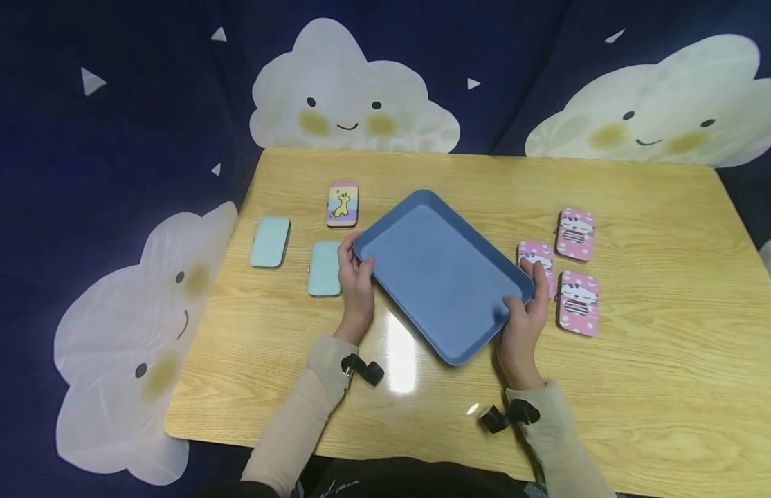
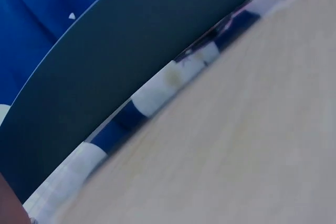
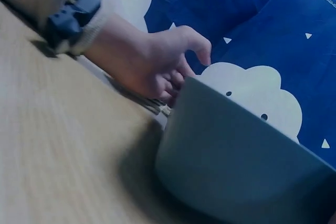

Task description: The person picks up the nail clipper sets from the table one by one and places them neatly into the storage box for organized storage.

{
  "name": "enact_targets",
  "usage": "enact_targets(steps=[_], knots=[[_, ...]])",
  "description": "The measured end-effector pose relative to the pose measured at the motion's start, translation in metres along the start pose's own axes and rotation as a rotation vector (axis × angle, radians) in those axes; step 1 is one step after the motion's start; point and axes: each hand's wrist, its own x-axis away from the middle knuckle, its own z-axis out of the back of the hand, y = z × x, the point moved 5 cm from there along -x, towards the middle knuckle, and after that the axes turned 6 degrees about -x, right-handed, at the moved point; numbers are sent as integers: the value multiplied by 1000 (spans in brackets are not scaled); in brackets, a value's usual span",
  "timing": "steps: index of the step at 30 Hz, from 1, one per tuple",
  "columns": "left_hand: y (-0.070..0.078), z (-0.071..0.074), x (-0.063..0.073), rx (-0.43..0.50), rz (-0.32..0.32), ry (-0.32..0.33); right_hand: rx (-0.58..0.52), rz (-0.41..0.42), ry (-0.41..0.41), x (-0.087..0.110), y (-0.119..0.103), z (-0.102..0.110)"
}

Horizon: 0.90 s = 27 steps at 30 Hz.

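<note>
A blue rectangular tray with a raised rim is held in both hands, turned diagonally and lifted off the tabletop; its inside holds nothing. My left hand grips its left corner, thumb over the rim. At the right corner my right hand holds it the same way. The right wrist view shows the left hand at the tray's side wall. Behind the left fingers lies a mint flat case, partly covered. A pink patterned case is partly hidden by the right fingers.
On the wooden table, another mint case and a giraffe-print case lie to the left. Two more pink cases, the upper case and the lower case, lie right. A dark blue cloud-print curtain hangs behind.
</note>
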Motion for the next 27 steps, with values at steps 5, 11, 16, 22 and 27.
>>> enact_targets(steps=[5, 11, 16, 22, 27], knots=[[8, 4, 15, 7, -36, 76, 0, -11, 1, -12, 3, -5], [14, 6, 30, 41, -24, 126, 60, -3, -23, -33, 6, -7], [19, 7, 42, 20, -35, 134, 138, 13, -68, -51, 6, -9], [24, 11, 51, -5, -68, 139, 114, -7, -101, -67, 10, -12], [27, 17, 57, -34, -40, 168, 57, -1, -127, -80, 14, -16]])
